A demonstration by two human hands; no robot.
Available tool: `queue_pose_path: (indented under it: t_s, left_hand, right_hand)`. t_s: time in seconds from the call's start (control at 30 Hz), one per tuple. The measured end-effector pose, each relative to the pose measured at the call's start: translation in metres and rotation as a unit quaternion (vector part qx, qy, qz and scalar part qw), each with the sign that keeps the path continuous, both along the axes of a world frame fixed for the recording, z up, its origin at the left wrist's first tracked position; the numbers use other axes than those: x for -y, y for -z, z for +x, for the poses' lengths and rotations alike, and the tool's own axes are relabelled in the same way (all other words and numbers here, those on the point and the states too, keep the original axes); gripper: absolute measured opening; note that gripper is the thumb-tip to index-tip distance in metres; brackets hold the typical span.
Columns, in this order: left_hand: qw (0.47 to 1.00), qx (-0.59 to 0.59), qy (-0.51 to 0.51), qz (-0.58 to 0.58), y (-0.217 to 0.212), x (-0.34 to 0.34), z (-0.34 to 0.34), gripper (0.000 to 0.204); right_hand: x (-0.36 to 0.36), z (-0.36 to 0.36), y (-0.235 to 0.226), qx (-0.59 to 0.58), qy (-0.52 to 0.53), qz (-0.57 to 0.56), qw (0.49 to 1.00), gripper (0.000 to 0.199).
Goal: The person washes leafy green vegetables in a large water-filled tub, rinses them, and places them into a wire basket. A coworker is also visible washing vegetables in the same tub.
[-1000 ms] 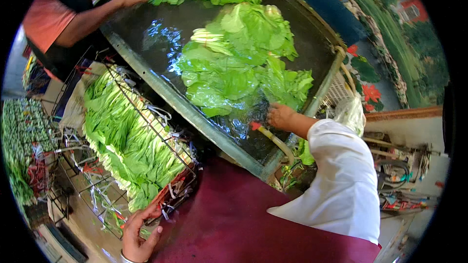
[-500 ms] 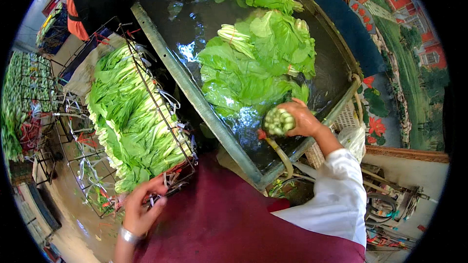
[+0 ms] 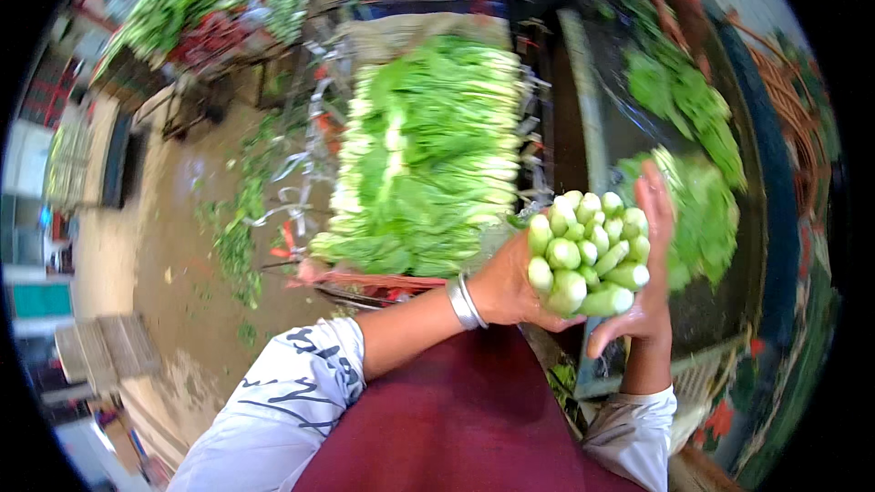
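A long, dark trough with a blue-grey rim (image 3: 588,118), bearing bright green leafy bunches (image 3: 706,219), stands right of a wire-framed crate (image 3: 401,282). The crate is filled with stacked pale-stemmed greens (image 3: 437,155). Near the crate's lower right corner, a round bunch of thick, pale-green stalks (image 3: 588,255), cut ends toward the viewer, is clasped by the left hand (image 3: 518,282); the right hand (image 3: 654,278), fingers extended, flanks its right side.

I see open air above the packed greens (image 3: 433,155), left of the held bundle (image 3: 591,255); the crate's red front edge (image 3: 401,282) and tie-strewn side (image 3: 531,118) bar a low pass, as does the trough's rim (image 3: 583,100) farther right.
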State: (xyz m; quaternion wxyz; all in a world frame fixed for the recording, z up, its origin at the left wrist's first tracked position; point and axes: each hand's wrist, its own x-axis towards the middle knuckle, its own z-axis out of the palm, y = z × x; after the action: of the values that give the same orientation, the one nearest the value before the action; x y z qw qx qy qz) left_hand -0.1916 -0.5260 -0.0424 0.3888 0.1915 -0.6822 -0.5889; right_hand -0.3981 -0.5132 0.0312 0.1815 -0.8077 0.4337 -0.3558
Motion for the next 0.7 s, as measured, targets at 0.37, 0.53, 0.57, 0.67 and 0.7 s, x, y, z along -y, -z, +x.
queue_pose_path:
  t_s: [0.37,0.53,0.57,0.67,0.7]
  left_hand:
    - [0.879,0.401,-0.258,-0.015,0.085,0.007,0.276,0.122]
    - [0.735,0.474,-0.484,0.02,0.126,-0.025,0.407,0.064]
    - [0.733,0.476,-0.486,0.025,0.138,-0.027,0.416,0.06]
    - [0.753,0.452,-0.471,0.078,0.166,-0.034,0.416,0.053]
    - [0.753,0.457,-0.467,0.074,0.17,-0.035,0.418,0.051]
  right_hand:
    - [0.123,0.222,0.184,-0.004,-0.138,0.406,0.903,0.116]
    - [0.155,0.338,0.334,-0.13,-0.162,0.421,0.883,0.096]
    - [0.15,0.36,0.366,-0.132,-0.169,0.387,0.897,0.097]
    - [0.138,0.408,0.424,-0.215,-0.139,0.39,0.885,0.095]
    - [0.135,0.415,0.437,-0.217,-0.135,0.377,0.89,0.094]
